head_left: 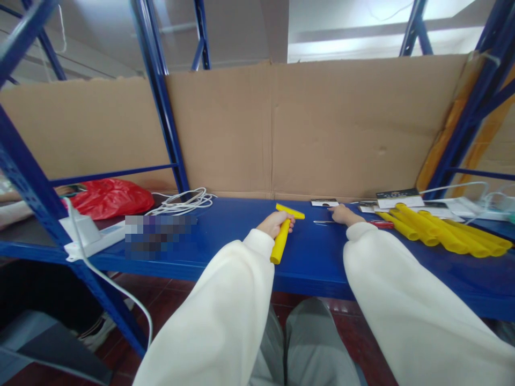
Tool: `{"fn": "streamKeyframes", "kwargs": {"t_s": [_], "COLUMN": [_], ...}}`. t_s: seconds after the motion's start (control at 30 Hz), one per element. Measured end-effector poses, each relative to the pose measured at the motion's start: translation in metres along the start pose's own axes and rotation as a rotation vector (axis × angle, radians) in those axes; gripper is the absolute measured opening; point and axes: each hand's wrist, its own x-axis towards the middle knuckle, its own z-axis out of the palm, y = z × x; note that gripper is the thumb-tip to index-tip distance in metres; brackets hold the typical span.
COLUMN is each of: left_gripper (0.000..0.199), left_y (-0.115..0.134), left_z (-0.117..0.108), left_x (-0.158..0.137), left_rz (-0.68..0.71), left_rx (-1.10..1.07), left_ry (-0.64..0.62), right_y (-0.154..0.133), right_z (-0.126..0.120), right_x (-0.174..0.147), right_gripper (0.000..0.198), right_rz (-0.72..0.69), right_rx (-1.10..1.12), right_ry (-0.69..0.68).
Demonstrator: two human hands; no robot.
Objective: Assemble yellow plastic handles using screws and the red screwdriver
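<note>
My left hand (275, 223) is wrapped round the tubular handle of a yellow T-shaped tool (280, 245), whose flat crosspiece points away from me. The handle's open end faces my body. Over the blue shelf, my right hand (343, 214) reaches forward with a finger stretched toward a small black-and-white card (324, 202); whether it touches the card I cannot tell. Under that hand lies a screwdriver (382, 224) with a red handle, its thin metal shaft showing to the left. Several yellow tubular pieces (442, 231) lie side by side to the right.
More printed cards (398, 198) lie behind the yellow pieces, near white cables. On the left are a coiled white cable (187, 200), a red plastic bag (110, 198) and a white power strip (96, 240). Cardboard (322, 128) walls the shelf's back, between blue posts (161, 96).
</note>
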Motion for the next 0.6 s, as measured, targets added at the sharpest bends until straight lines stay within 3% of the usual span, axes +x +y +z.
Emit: {"fn": "streamKeyframes", "kwargs": {"t_s": [0.6], "left_gripper": [0.024], "left_y": [-0.004], "left_z": [-0.004], "left_x": [0.01], "left_rz": [0.029], "left_rx": [-0.017], "left_ry": [-0.024], "right_y": [0.008], "right_z": [0.006], "right_x": [0.014], "right_gripper": [0.051], "right_rz": [-0.114], "right_rx": [0.039], "right_ry": [0.061]}}
